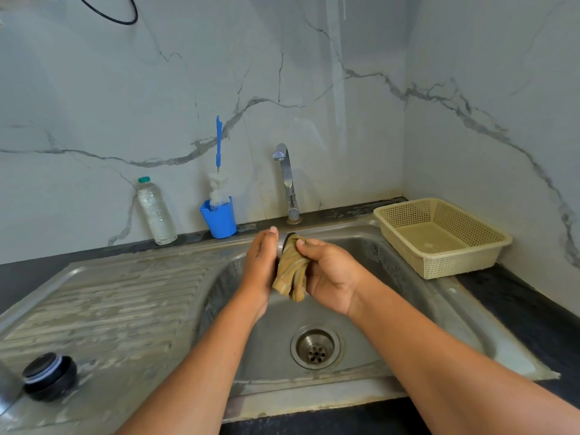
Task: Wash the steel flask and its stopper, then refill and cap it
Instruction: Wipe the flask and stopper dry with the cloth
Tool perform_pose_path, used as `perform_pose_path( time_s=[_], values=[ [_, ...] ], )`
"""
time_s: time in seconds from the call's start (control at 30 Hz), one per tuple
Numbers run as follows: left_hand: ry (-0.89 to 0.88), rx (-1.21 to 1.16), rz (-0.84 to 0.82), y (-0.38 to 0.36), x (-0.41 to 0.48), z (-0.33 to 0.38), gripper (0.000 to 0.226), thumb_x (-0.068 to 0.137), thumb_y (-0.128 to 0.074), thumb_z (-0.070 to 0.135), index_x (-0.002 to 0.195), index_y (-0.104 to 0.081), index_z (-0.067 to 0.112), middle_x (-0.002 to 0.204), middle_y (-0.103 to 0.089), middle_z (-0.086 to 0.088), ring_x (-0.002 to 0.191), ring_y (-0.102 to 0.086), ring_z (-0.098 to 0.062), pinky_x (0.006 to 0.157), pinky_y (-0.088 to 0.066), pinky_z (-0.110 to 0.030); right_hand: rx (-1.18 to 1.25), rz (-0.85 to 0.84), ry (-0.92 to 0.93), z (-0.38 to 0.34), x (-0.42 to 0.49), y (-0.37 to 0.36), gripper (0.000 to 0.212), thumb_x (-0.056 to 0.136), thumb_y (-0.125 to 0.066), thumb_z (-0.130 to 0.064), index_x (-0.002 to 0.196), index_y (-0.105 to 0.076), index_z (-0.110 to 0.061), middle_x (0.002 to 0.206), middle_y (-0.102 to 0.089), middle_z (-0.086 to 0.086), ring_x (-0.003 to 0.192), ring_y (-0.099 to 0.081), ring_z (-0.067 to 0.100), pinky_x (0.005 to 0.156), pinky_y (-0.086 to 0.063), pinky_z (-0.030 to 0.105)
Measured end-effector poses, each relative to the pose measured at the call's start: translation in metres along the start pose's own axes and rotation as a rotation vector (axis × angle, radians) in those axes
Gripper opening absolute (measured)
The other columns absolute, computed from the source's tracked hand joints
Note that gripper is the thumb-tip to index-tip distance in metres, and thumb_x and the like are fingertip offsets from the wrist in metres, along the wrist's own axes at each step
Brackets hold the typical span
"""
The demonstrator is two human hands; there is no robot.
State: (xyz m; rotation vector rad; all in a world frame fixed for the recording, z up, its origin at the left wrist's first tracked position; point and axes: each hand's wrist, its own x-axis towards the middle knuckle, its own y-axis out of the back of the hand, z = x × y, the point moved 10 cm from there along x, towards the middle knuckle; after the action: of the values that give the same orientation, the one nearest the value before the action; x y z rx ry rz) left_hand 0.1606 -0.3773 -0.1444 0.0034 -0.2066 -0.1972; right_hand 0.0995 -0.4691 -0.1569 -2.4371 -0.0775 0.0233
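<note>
Over the sink basin, my left hand grips a round steel part with a dark rim; the hand hides most of it, so I cannot tell whether it is the flask or its cap. My right hand pinches a tan cloth and presses it against that steel part. The black stopper with a white ring lies on the drainboard at the lower left. A blurred steel shape shows at the far left edge beside it.
The tap stands behind my hands with no water running. A blue cup holding a bottle brush and a clear plastic water bottle stand against the wall. A cream plastic basket sits at the right. The drain lies below.
</note>
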Motion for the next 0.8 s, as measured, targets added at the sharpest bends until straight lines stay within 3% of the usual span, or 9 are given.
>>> perform_pose_path(
  time_s=[0.17, 0.23, 0.27, 0.33, 0.43, 0.53, 0.6, 0.7, 0.8],
  values=[
    [0.129, 0.003, -0.070, -0.002, 0.002, -0.018, 0.086, 0.082, -0.049, 0.077, 0.119, -0.062, 0.001, 0.108, -0.071, -0.029, 0.102, -0.072, -0.040, 0.094, -0.058, -0.060, -0.616, -0.004, 0.169, -0.012, 0.002, -0.005, 0.020, 0.106, -0.046, -0.010, 0.105, -0.067, -0.008, 0.093, -0.072, 0.016, 0.088, -0.067, 0.033, 0.087, -0.054, 0.040],
    [0.158, 0.053, -0.075, 0.000, 0.002, -0.023, 0.075, 0.089, -0.046, 0.073, 0.113, -0.064, 0.004, 0.099, -0.073, -0.024, 0.092, -0.074, -0.035, 0.084, -0.063, -0.051, -0.985, 0.004, 0.204, -0.013, 0.001, -0.008, 0.022, 0.105, -0.042, -0.011, 0.107, -0.064, -0.008, 0.096, -0.073, 0.019, 0.090, -0.070, 0.037, 0.084, -0.058, 0.044],
    [0.165, 0.080, -0.075, 0.000, 0.002, -0.026, 0.066, 0.094, -0.044, 0.069, 0.105, -0.063, 0.006, 0.085, -0.072, -0.017, 0.076, -0.072, -0.028, 0.069, -0.062, -0.040, -1.152, 0.010, 0.223, -0.013, 0.000, -0.010, 0.023, 0.104, -0.040, -0.010, 0.104, -0.063, -0.011, 0.095, -0.073, 0.017, 0.088, -0.070, 0.034, 0.082, -0.060, 0.045],
    [0.173, 0.131, -0.071, 0.001, 0.002, -0.029, 0.050, 0.103, -0.041, 0.060, 0.094, -0.058, 0.014, 0.063, -0.057, -0.002, 0.050, -0.053, -0.012, 0.046, -0.043, -0.024, -1.385, 0.038, 0.254, -0.015, -0.002, -0.012, 0.024, 0.102, -0.038, -0.011, 0.100, -0.061, -0.016, 0.093, -0.070, 0.011, 0.083, -0.070, 0.031, 0.078, -0.060, 0.045],
    [0.129, 0.138, -0.057, -0.001, 0.000, -0.025, 0.040, 0.106, -0.042, 0.053, 0.093, -0.058, 0.019, 0.062, -0.054, 0.001, 0.048, -0.048, -0.008, 0.046, -0.040, -0.023, -1.529, 0.085, 0.231, -0.015, -0.001, -0.012, 0.023, 0.099, -0.039, -0.013, 0.103, -0.061, -0.016, 0.096, -0.066, 0.009, 0.083, -0.068, 0.029, 0.077, -0.060, 0.048],
    [0.028, 0.093, -0.011, 0.004, 0.000, -0.012, 0.032, 0.106, -0.047, 0.044, 0.088, -0.058, 0.020, 0.069, -0.059, 0.001, 0.064, -0.057, -0.016, 0.062, -0.046, -0.031, -1.406, 0.092, 0.166, -0.014, 0.001, -0.013, 0.025, 0.098, -0.040, -0.013, 0.103, -0.065, -0.014, 0.093, -0.072, 0.009, 0.083, -0.070, 0.028, 0.080, -0.061, 0.046],
    [-0.056, 0.132, -0.005, 0.007, -0.002, -0.003, 0.028, 0.107, -0.048, 0.038, 0.086, -0.058, 0.022, 0.062, -0.056, 0.011, 0.061, -0.055, -0.009, 0.063, -0.043, -0.031, -1.173, 0.029, 0.061, -0.006, 0.001, -0.010, 0.026, 0.098, -0.042, -0.016, 0.102, -0.068, -0.010, 0.086, -0.076, 0.012, 0.082, -0.073, 0.031, 0.078, -0.060, 0.044],
    [-0.124, 0.184, -0.030, 0.004, -0.006, 0.003, 0.022, 0.102, -0.051, 0.042, 0.089, -0.063, 0.028, 0.067, -0.059, 0.010, 0.062, -0.053, -0.006, 0.062, -0.040, -0.030, -0.707, 0.090, -0.036, -0.003, 0.001, 0.010, 0.026, 0.096, -0.050, -0.012, 0.112, -0.070, -0.006, 0.106, -0.075, 0.020, 0.106, -0.070, 0.036, 0.096, -0.056, 0.047],
    [-0.175, 0.207, -0.026, 0.001, -0.008, 0.013, 0.018, 0.091, -0.049, 0.054, 0.091, -0.062, 0.043, 0.082, -0.063, 0.003, 0.073, -0.056, -0.012, 0.062, -0.043, -0.028, -0.157, 0.130, -0.152, 0.007, -0.004, 0.020, 0.036, 0.096, -0.050, -0.010, 0.126, -0.065, 0.003, 0.117, -0.072, 0.024, 0.102, -0.073, 0.035, 0.084, -0.061, 0.042]
  ],
)
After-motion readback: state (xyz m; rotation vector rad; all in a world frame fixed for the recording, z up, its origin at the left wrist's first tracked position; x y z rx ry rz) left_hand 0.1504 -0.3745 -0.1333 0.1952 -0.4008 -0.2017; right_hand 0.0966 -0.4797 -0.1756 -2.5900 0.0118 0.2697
